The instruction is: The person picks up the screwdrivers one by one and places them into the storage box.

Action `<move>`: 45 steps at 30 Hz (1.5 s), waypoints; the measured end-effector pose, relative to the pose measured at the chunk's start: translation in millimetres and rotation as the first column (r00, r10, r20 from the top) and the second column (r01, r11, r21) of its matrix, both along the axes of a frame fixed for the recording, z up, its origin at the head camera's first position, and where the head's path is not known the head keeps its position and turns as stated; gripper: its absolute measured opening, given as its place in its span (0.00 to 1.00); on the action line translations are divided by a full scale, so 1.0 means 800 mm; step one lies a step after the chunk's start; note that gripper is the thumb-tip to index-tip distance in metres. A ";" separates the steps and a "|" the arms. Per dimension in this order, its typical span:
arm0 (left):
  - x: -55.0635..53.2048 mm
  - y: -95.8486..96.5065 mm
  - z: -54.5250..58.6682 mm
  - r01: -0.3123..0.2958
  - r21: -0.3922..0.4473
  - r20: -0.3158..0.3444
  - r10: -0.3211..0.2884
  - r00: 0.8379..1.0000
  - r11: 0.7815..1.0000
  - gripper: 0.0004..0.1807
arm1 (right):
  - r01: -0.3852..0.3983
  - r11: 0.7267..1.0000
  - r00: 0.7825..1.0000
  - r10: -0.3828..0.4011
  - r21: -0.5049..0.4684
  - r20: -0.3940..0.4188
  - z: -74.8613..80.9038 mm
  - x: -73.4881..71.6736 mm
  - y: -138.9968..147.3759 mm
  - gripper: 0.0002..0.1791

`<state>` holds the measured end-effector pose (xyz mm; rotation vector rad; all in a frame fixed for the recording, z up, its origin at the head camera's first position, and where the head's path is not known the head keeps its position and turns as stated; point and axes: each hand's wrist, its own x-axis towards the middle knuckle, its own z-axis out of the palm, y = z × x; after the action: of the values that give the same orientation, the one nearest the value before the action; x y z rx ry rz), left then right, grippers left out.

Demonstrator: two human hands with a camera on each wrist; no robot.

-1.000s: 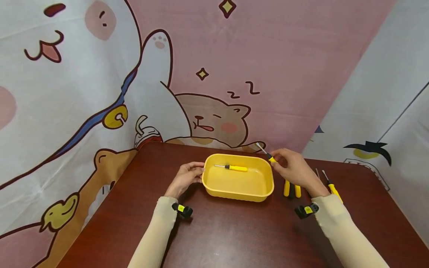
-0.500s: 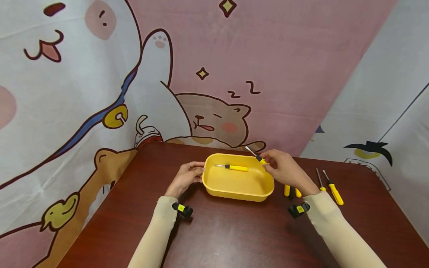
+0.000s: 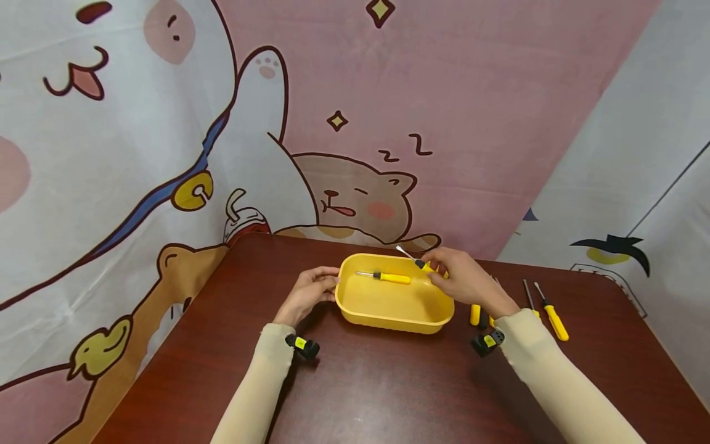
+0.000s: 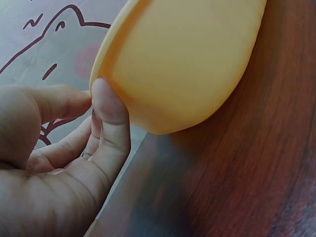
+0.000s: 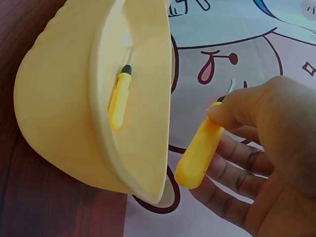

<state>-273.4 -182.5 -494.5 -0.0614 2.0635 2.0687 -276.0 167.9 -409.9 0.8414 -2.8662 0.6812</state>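
A yellow plastic tub [image 3: 366, 320] stands on the table. My left hand [image 3: 307, 295] holds it at its left end; in the left wrist view the fingertips [image 4: 109, 101] pinch its wall near the rim. Inside the tub lies one screwdriver [image 3: 392, 279] with a yellow handle, its shaft towards the left. Above the tub's right back rim, my right hand [image 3: 463, 277] grips a second yellow-handled screwdriver [image 5: 200, 153] between thumb and fingers. This one's flat tip slants up and to the left, and part of its handle is hidden by the fingers in the head view.
Right of the tub lie two more screwdrivers, one in plain view [image 3: 554, 320] and one partly behind the right sleeve. Yellow-and-black handles [image 3: 475, 314] show under the right wrist. The brown table [image 3: 355, 394] meets a cartoon-printed cloth [image 3: 471, 123] at the back.
My right hand has moved left with the screwdriver, from beside the tub to over its right back rim. The left hand and the tub have stayed in place.
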 end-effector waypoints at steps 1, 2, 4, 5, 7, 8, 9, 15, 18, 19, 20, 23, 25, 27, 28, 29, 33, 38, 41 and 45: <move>0.000 0.000 0.000 0.001 0.000 -0.001 -0.001 1.000 1.000 0.18 | 0.000 1.000 1.000 0.000 0.004 0.002 0.000 -0.001 -0.001 0.16; 0.000 0.000 0.000 0.000 0.003 0.001 0.000 1.000 1.000 0.18 | 0.002 1.000 1.000 -0.002 0.011 0.003 0.001 -0.001 -0.001 0.16; -0.001 0.000 0.000 0.001 0.006 0.003 -0.001 1.000 1.000 0.18 | 0.002 1.000 1.000 -0.002 0.027 0.004 0.002 -0.003 -0.003 0.16; -0.001 0.001 0.000 0.000 0.006 0.003 0.000 1.000 1.000 0.18 | 0.002 0.999 1.000 -0.002 0.034 0.005 0.003 -0.003 -0.004 0.16; -0.001 0.001 0.000 0.000 0.007 0.001 0.000 1.000 1.000 0.18 | 0.004 0.999 1.000 -0.004 0.047 0.008 0.005 -0.004 -0.007 0.17; -0.001 0.001 0.000 -0.001 0.009 0.002 0.001 1.000 1.000 0.18 | 0.005 0.999 1.000 -0.005 0.054 0.008 0.006 -0.005 -0.009 0.17; -0.001 0.001 0.000 -0.002 0.008 0.001 0.002 1.000 1.000 0.18 | 0.003 0.998 1.000 -0.004 0.059 0.009 0.007 -0.006 -0.010 0.17; -0.001 0.001 -0.002 -0.011 0.011 0.001 0.011 1.000 1.000 0.17 | -0.015 0.996 0.999 0.012 0.083 0.039 0.009 -0.012 -0.020 0.17; -0.002 -0.001 -0.003 -0.007 0.021 -0.001 0.007 1.000 1.000 0.17 | -0.035 0.994 0.999 0.030 0.106 0.045 0.008 -0.017 -0.026 0.17; -0.003 -0.001 -0.003 -0.005 0.024 -0.002 0.005 1.000 1.000 0.17 | -0.041 0.993 0.998 0.036 0.114 0.048 0.008 -0.019 -0.028 0.17; -0.003 -0.001 -0.003 -0.001 0.025 -0.001 0.001 1.000 1.000 0.17 | -0.048 0.991 0.998 0.043 0.123 0.049 0.008 -0.020 -0.029 0.16; -0.003 -0.001 -0.003 0.001 0.026 0.000 -0.001 1.000 1.000 0.18 | -0.073 0.987 0.997 0.066 0.143 0.051 0.008 -0.022 -0.034 0.16; -0.003 -0.002 -0.003 0.001 0.022 0.000 -0.001 1.000 1.000 0.18 | -0.084 0.984 0.996 0.078 0.156 0.047 0.009 -0.023 -0.038 0.15; -0.003 -0.002 -0.002 0.002 0.024 0.001 -0.002 1.000 1.000 0.18 | -0.092 0.982 0.995 0.086 0.167 0.045 0.010 -0.024 -0.042 0.15; -0.003 -0.002 -0.002 0.003 0.024 0.001 -0.003 1.000 1.000 0.18 | -0.096 0.980 0.995 0.090 0.175 0.042 0.010 -0.025 -0.043 0.15; -0.003 -0.002 -0.003 0.004 0.025 0.001 -0.004 1.000 1.000 0.19 | -0.102 0.978 0.995 0.097 0.184 0.038 0.010 -0.026 -0.045 0.15; -0.003 -0.003 -0.003 0.009 0.028 0.003 -0.009 1.000 1.000 0.19 | -0.127 0.966 0.992 0.122 0.223 0.034 0.011 -0.029 -0.052 0.14; -0.003 -0.003 -0.001 0.004 0.025 -0.003 -0.004 1.000 1.000 0.18 | -0.176 0.951 0.984 0.173 0.254 0.034 0.014 -0.034 -0.065 0.14; -0.003 -0.003 0.000 0.002 0.026 -0.010 -0.002 1.000 1.000 0.18 | -0.210 0.940 0.977 0.214 0.269 0.016 0.011 -0.039 -0.072 0.15; -0.004 -0.002 0.000 0.013 0.029 -0.004 -0.013 1.000 0.999 0.19 | -0.245 0.925 0.968 0.249 0.289 0.025 0.006 -0.045 -0.080 0.15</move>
<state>-276.2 -184.0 -494.5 -0.0397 2.0298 2.0926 -312.2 104.3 -405.2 1.2572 -2.9198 0.2691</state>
